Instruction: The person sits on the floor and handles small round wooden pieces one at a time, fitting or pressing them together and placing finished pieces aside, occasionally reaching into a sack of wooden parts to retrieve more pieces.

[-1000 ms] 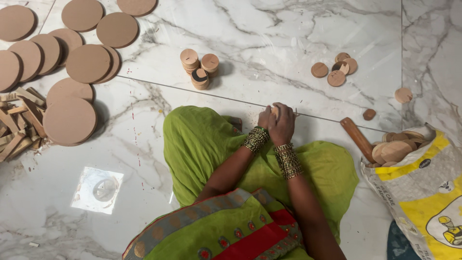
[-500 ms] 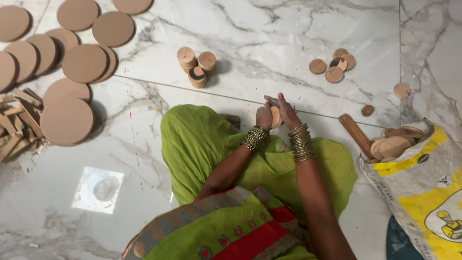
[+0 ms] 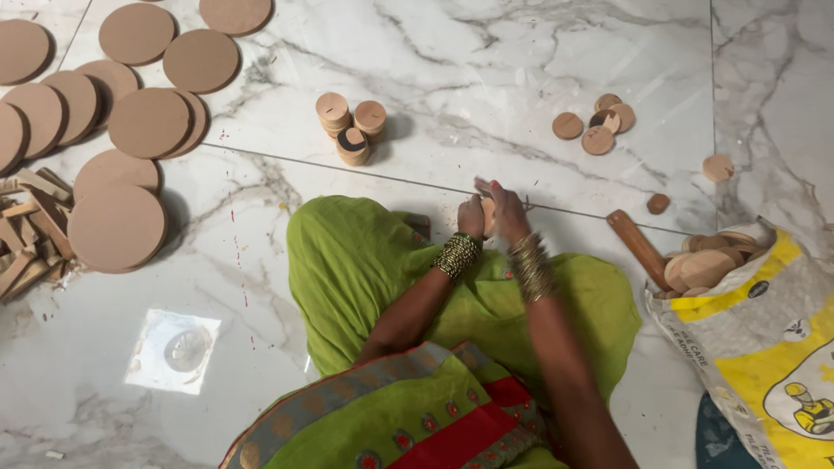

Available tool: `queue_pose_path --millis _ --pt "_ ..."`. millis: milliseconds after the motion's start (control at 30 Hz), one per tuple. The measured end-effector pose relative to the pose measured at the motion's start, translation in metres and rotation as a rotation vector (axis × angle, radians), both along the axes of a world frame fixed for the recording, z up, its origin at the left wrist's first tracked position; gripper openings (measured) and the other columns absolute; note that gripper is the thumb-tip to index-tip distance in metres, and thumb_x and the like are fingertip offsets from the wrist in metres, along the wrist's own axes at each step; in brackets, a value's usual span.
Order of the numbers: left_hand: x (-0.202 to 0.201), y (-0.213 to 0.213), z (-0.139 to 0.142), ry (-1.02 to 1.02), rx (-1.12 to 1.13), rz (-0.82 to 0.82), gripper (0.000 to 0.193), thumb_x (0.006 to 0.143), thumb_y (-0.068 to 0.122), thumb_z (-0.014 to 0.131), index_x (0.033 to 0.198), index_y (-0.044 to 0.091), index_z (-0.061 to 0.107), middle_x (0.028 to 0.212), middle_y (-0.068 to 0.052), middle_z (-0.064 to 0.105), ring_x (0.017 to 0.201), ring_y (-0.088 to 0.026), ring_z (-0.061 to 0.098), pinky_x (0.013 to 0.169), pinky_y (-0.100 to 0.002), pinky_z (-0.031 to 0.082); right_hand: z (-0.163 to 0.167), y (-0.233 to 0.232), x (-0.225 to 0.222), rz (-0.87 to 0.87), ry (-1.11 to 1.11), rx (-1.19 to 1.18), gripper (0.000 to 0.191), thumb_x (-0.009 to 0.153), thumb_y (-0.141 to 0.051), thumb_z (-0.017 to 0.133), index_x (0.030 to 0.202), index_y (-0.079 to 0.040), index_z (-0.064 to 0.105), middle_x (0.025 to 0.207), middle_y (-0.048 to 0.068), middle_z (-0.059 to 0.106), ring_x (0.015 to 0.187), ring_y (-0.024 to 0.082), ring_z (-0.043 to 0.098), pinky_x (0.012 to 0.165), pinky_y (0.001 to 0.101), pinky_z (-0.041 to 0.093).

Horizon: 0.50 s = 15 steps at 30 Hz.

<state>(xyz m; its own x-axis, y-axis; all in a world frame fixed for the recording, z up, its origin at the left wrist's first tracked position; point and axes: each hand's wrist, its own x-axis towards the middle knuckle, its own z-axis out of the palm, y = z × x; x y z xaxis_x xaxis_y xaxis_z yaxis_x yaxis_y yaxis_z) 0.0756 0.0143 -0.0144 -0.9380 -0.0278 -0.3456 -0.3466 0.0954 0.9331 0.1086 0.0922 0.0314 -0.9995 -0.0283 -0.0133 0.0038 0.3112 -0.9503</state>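
Note:
My left hand (image 3: 472, 216) and my right hand (image 3: 506, 208) meet in front of my knees, above the green cloth (image 3: 365, 260) over my lap. Between them they hold a small round wooden disc (image 3: 488, 214), mostly hidden by the fingers. The right hand's fingers are partly straight against the disc. Both wrists wear stacked bangles. Three short stacks of small wooden discs (image 3: 351, 127) stand on the marble floor just beyond my hands, to the left.
Large round wooden boards (image 3: 117, 226) and a heap of wooden strips (image 3: 26, 226) lie at the left. Loose small discs (image 3: 598, 128) lie at the far right. A yellow and white sack (image 3: 756, 339) of discs sits at the right, a wooden handle (image 3: 637, 247) beside it.
My right hand opened from a closed grip over the disc and slid along it, fingers now extended. The left hand stayed at the disc. The view shifted slightly.

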Motion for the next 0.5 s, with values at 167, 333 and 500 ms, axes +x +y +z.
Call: queue_pose_path --millis 167,333,500 --pt "-0.003 -0.017 -0.004 0.13 -0.221 -0.183 0.047 0.1 0.033 0.048 0.097 -0.01 0.068 0.09 -0.029 0.071 0.08 -0.037 0.071 0.077 -0.048 0.059 -0.008 -0.016 0.015 -0.235 0.232 0.638 0.058 0.11 -0.038 0.025 0.14 -0.009 0.065 0.15 0.017 0.061 0.125 0.033 0.06 0.107 0.0389 0.046" --pt "0.001 -0.003 0.002 0.269 -0.043 -0.113 0.053 0.107 0.032 0.038 0.095 -0.01 0.068 0.088 -0.027 0.07 0.081 -0.037 0.068 0.079 -0.05 0.052 0.009 0.016 -0.006 0.045 -0.257 -0.295 0.053 0.108 -0.042 0.035 0.141 -0.008 0.061 0.145 0.015 0.062 0.134 0.025 0.058 0.113 0.0342 0.042" --pt "-0.011 -0.011 0.003 0.023 0.252 0.059 0.062 0.109 0.038 0.037 0.091 -0.013 0.068 0.08 -0.025 0.071 0.075 -0.037 0.071 0.073 -0.044 0.057 -0.004 -0.004 0.01 -0.216 0.097 0.032 0.048 0.108 -0.04 0.038 0.135 -0.008 0.061 0.134 0.014 0.065 0.126 0.025 0.061 0.108 0.0357 0.045"
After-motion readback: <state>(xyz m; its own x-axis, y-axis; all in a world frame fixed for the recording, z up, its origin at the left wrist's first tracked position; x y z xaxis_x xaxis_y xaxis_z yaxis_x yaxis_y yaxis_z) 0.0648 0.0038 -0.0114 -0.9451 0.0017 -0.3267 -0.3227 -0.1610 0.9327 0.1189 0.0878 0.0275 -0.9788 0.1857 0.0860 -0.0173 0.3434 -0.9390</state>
